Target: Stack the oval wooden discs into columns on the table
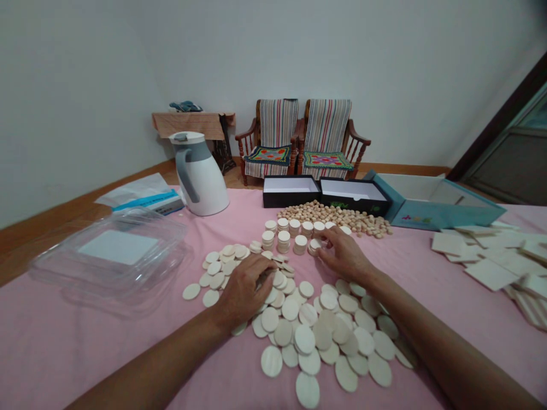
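Observation:
Thin round wooden discs [305,339] lie in a loose heap across the pink cloth in front of me. Over the heap's left part, my left hand [247,286] has its fingers curled in, and the fingertips are among tilted discs; what they hold, if anything, is hidden. My right hand [344,254] reaches to a low stack of discs [314,246], its thumb and fingers closed about the stack's right side. Beside that stack stand several neat disc stacks [283,242] in two rows, and my right fingers partly cover the back row's right end.
Small wooden beads [337,216] are piled behind the stacks, before two black boxes [290,199]. A blue box [444,213] and square wooden boards [491,273] are on the right. A white jug [205,182], a tissue pack [149,200] and clear plastic containers [166,245] stand left.

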Action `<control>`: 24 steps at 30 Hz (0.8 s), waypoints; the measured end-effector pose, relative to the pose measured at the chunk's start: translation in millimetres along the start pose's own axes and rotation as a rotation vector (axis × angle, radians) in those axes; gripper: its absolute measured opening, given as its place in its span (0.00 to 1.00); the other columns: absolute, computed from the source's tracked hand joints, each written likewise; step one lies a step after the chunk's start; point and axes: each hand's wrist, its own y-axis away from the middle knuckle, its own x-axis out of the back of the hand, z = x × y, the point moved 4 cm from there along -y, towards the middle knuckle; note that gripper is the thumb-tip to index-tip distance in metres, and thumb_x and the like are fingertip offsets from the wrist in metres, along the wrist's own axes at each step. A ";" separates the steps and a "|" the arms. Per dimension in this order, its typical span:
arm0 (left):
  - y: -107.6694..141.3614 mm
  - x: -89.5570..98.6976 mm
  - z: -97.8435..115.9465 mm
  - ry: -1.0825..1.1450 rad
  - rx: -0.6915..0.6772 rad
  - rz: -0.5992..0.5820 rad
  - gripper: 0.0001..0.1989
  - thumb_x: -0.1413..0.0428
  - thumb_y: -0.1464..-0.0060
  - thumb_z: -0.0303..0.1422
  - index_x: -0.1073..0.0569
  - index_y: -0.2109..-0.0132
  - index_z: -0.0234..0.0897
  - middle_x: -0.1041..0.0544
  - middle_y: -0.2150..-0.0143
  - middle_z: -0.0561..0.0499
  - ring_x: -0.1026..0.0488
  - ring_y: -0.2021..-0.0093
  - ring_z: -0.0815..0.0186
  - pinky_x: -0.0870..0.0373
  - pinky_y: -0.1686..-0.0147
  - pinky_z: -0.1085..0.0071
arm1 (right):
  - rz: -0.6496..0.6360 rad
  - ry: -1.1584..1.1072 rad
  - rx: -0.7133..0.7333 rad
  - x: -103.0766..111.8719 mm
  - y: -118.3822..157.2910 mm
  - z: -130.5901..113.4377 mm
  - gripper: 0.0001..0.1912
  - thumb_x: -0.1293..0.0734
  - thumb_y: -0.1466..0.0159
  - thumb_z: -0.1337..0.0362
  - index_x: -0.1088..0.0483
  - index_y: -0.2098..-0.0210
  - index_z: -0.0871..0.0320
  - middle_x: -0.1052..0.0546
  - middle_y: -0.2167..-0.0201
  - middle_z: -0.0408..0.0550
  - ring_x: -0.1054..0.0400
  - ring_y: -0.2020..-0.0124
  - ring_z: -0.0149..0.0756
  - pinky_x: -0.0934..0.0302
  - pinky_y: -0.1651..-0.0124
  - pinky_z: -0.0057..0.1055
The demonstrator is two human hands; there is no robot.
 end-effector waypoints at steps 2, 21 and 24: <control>0.1 0.0 0.1 -0.003 0.002 -0.004 0.06 0.50 0.45 0.25 0.29 0.62 0.36 0.26 0.65 0.48 0.31 0.63 0.64 0.34 0.61 0.67 | 0.008 0.029 -0.030 5.1 -0.2 1.7 0.08 0.39 0.45 0.70 0.31 0.65 0.59 0.29 0.68 0.48 0.37 0.69 0.32 0.46 0.68 0.27; 1.0 -1.2 -1.6 -0.006 -0.011 0.000 0.07 0.51 0.44 0.25 0.29 0.61 0.36 0.26 0.64 0.47 0.31 0.62 0.64 0.34 0.60 0.66 | -0.037 0.105 -0.091 5.6 1.3 4.1 0.07 0.41 0.46 0.72 0.33 0.71 0.58 0.28 0.72 0.48 0.37 0.70 0.34 0.48 0.68 0.28; 0.3 -0.7 -0.9 -0.007 -0.014 0.009 0.06 0.50 0.44 0.25 0.29 0.62 0.36 0.26 0.64 0.47 0.31 0.62 0.64 0.34 0.60 0.66 | 0.061 0.035 0.017 4.3 1.5 -0.1 0.08 0.38 0.45 0.70 0.33 0.65 0.59 0.29 0.67 0.50 0.37 0.64 0.37 0.44 0.62 0.30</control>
